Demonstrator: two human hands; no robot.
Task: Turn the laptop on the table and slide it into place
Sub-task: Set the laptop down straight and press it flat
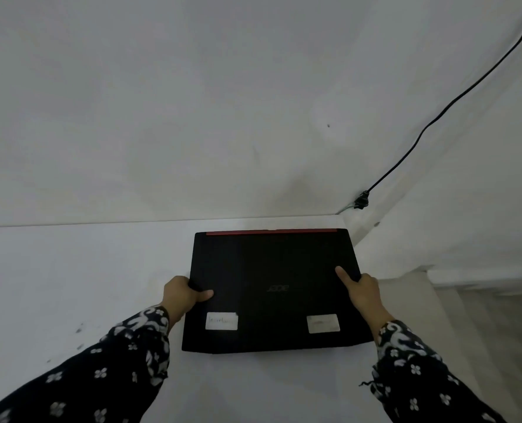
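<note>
A closed black laptop (271, 270) with a red strip along its far edge lies flat on the white table (70, 285), near the table's far right corner. Two white stickers sit on its lid near me. My left hand (183, 296) grips the laptop's left edge, thumb on the lid and fingers under the side. My right hand (363, 290) holds the right edge, thumb laid on the lid and the fingers wrapped over the side. Both sleeves are dark with a white flower pattern.
A white wall (192, 102) rises right behind the table's far edge. A black cable (455, 102) runs down the wall to a plug (362, 201) just past the laptop's far right corner. The table's right edge lies close to the laptop.
</note>
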